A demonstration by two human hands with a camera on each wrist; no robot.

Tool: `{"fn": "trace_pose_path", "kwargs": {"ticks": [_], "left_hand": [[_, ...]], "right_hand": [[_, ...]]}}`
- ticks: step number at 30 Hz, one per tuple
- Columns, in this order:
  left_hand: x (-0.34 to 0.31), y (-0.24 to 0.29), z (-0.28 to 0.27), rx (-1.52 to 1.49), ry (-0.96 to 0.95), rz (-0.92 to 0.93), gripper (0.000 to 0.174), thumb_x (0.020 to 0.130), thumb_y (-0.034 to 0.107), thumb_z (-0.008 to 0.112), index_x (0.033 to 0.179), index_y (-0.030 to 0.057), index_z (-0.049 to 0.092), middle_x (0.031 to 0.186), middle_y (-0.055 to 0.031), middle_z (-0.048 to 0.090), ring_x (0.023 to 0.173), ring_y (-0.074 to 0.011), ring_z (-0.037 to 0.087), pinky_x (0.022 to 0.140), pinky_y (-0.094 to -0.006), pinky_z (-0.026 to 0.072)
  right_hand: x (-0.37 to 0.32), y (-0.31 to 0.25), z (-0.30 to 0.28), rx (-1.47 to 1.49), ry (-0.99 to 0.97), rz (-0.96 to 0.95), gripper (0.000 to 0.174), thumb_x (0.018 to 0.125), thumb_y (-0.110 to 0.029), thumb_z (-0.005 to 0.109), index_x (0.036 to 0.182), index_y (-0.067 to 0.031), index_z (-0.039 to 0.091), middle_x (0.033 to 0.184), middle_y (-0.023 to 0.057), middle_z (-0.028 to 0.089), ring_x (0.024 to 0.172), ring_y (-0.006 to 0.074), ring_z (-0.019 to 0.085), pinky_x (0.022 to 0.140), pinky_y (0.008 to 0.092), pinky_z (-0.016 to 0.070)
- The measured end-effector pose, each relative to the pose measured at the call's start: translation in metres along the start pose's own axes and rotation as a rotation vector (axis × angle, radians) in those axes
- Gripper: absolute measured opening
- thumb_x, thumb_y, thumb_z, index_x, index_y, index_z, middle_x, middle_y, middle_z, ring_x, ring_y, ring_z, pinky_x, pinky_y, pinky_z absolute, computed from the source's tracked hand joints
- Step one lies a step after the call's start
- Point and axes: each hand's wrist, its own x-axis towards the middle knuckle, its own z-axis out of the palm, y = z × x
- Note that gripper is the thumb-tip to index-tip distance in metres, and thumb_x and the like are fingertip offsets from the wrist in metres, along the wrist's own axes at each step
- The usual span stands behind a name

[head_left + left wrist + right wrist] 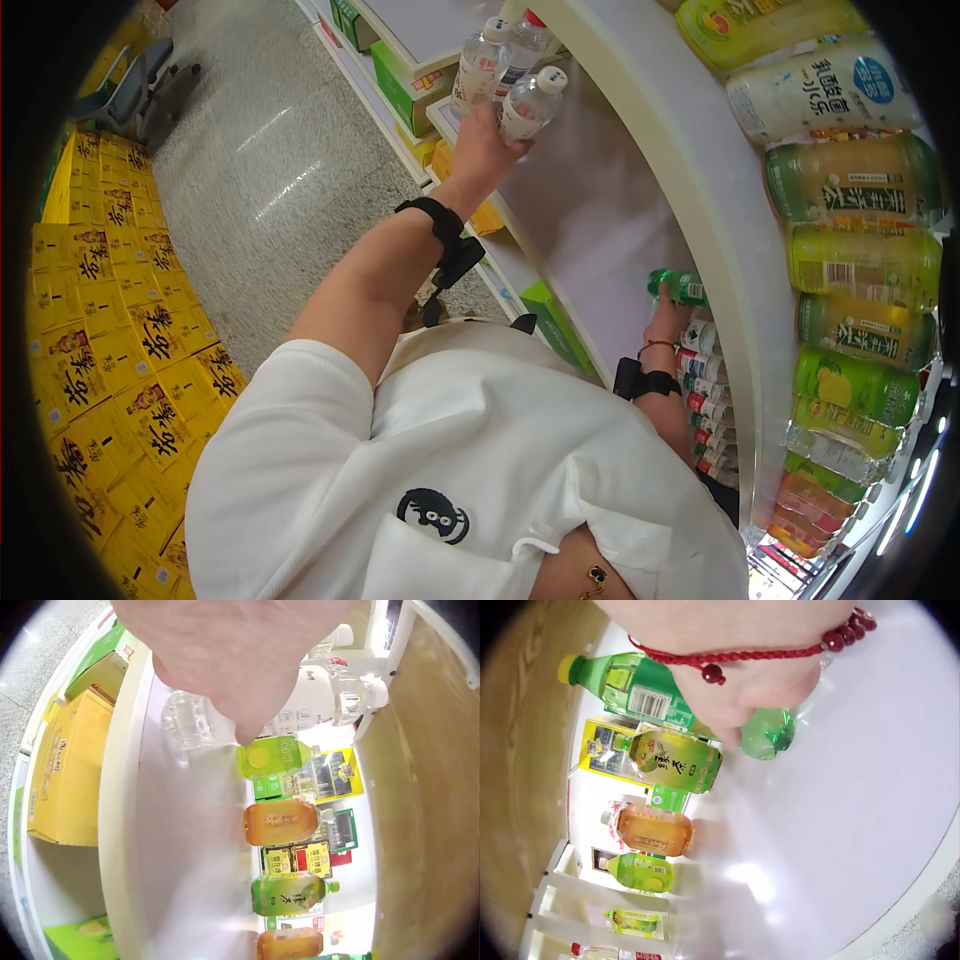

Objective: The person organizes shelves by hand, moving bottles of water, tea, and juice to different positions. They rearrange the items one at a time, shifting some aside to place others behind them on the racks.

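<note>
My left hand [487,155] grips a clear plastic bottle [522,115] with a white cap and pale label. Two more clear bottles stand close beside it, one white-capped [478,75] and one red-capped [527,40]. In the left wrist view, the back of that hand [240,660] covers the middle of the clear bottle [319,697]. Farther along the same white shelf, my right hand [665,322], above a red cord bracelet, holds a green bottle [688,287]. In the right wrist view this green bottle [634,686] has a yellow-green cap, and its lower part is partly covered by the hand.
Along the shelf [180,825] stand an orange drink bottle [281,821] and several green tea bottles [675,761]. More bottles line the upper shelf [850,185] at the right. Yellow boxes [125,330] are stacked at the left; a chair [140,85] stands on the floor.
</note>
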Motion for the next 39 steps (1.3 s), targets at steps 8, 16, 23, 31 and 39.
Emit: {"fn": "trace_pose_path", "kwargs": {"ticks": [8,16,23,31,39], "left_hand": [[-0.005,-0.037,0.003,0.090,-0.108,-0.034,0.059,0.067,0.020,0.080,0.114,0.0006,0.053,0.108,-0.0210,0.058,0.104,-0.0386,0.055,0.090,-0.0444,0.0461],[-0.005,-0.046,0.004,0.095,-0.032,0.040,0.055,0.068,0.022,0.078,0.112,-0.0003,0.054,0.106,-0.0199,0.059,0.101,-0.0374,0.057,0.088,-0.0432,0.0469],[0.001,-0.051,0.001,0.033,0.035,-0.004,0.056,0.066,0.021,0.079,0.111,-0.0006,0.054,0.104,-0.0202,0.060,0.100,-0.0386,0.058,0.087,-0.0433,0.0467],[0.001,-0.056,-0.003,0.006,-0.033,-0.111,0.057,0.067,0.024,0.081,0.111,0.0007,0.052,0.106,-0.0177,0.059,0.103,-0.0351,0.056,0.089,-0.0410,0.0459],[0.003,-0.058,-0.006,-0.013,-0.083,-0.119,0.059,0.067,0.024,0.081,0.112,0.0007,0.050,0.108,-0.0174,0.057,0.105,-0.0349,0.055,0.090,-0.0402,0.0454]], "right_hand": [[0.018,-0.001,0.029,0.146,-0.110,0.014,0.059,0.079,-0.007,0.075,0.130,0.0030,0.046,0.125,0.0112,0.055,0.112,0.0216,0.054,0.099,0.0323,0.0396],[0.014,-0.043,0.130,0.158,-0.423,-0.116,0.054,0.076,-0.004,0.077,0.124,0.0021,0.052,0.120,0.0095,0.058,0.109,0.0213,0.055,0.096,0.0314,0.0410],[-0.010,-0.089,0.206,0.248,-0.660,-0.199,0.055,0.075,-0.002,0.076,0.124,0.0010,0.051,0.120,0.0094,0.058,0.109,0.0206,0.055,0.096,0.0320,0.0405],[-0.017,-0.131,0.243,0.107,-0.801,-0.280,0.053,0.077,-0.006,0.074,0.125,-0.0003,0.052,0.121,0.0096,0.059,0.109,0.0198,0.056,0.095,0.0332,0.0417],[0.001,-0.130,0.273,-0.027,-0.882,-0.532,0.040,0.079,-0.009,0.070,0.117,-0.0004,0.060,0.113,0.0098,0.064,0.103,0.0206,0.059,0.089,0.0336,0.0457]]}}
